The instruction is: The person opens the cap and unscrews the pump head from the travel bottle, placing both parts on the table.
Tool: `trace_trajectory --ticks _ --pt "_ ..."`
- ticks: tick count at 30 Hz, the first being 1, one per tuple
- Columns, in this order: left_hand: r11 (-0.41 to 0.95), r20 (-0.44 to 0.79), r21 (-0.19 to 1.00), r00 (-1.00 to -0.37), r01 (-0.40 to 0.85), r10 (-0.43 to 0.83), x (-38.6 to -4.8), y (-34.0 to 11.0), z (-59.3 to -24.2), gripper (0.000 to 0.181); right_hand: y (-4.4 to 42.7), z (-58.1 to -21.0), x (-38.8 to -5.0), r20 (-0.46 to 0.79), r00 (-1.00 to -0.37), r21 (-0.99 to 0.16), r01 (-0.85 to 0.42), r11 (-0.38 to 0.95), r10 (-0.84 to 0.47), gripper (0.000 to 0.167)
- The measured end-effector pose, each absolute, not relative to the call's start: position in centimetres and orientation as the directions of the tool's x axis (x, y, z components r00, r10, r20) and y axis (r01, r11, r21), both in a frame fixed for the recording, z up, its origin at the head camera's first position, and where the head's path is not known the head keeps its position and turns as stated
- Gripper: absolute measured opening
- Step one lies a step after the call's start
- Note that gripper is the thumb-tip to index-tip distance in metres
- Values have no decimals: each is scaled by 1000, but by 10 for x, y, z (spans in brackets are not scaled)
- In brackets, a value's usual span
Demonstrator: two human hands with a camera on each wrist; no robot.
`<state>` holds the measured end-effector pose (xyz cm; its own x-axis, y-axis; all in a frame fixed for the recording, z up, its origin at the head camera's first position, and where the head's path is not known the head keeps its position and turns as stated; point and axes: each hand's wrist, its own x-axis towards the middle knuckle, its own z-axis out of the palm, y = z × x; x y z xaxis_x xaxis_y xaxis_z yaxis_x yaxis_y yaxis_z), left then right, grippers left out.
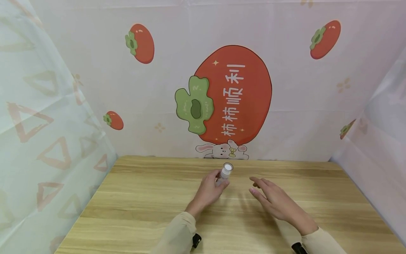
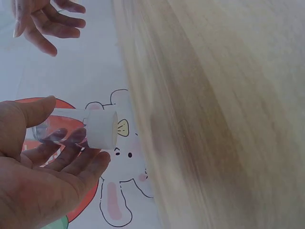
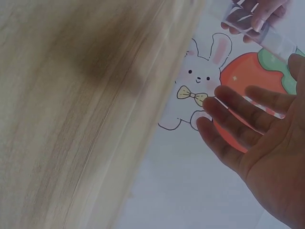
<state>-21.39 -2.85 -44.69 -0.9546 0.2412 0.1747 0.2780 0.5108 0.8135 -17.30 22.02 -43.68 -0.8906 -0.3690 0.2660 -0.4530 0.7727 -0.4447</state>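
My left hand [image 1: 208, 188] grips a small clear plastic bottle [image 1: 226, 170] above the wooden table. In the left wrist view, the bottle's see-through body lies between the thumb and the fingers of the left hand [image 2: 52, 167]. A wide white part [image 2: 102, 130] forms one end of it. To the right, with a gap between, my right hand [image 1: 279, 201] hovers with nothing in it. The right wrist view shows the fingers of that right hand [image 3: 267, 129] spread and slightly bent. The bottle [image 3: 274, 42] appears there at the top right edge, partly covered by left-hand fingers.
The wooden table [image 1: 142, 197] runs back to a white cloth wall [image 1: 95, 53] printed with persimmons and a rabbit [image 1: 222, 151]. Cloth also hangs along the left and right sides. A black strap [image 1: 196, 240] shows at the left wrist.
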Motion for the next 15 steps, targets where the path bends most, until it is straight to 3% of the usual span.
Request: trace_trajectory --ticks 6,15 --pt "523 226 783 -937 337 264 -210 -34 -443 37 217 -433 -173 272 -880 -490 -475 731 -389 44" --pt "546 270 740 -917 393 294 -201 -39 -432 38 211 -428 -176 223 -895 -599 -439 669 -387 53"
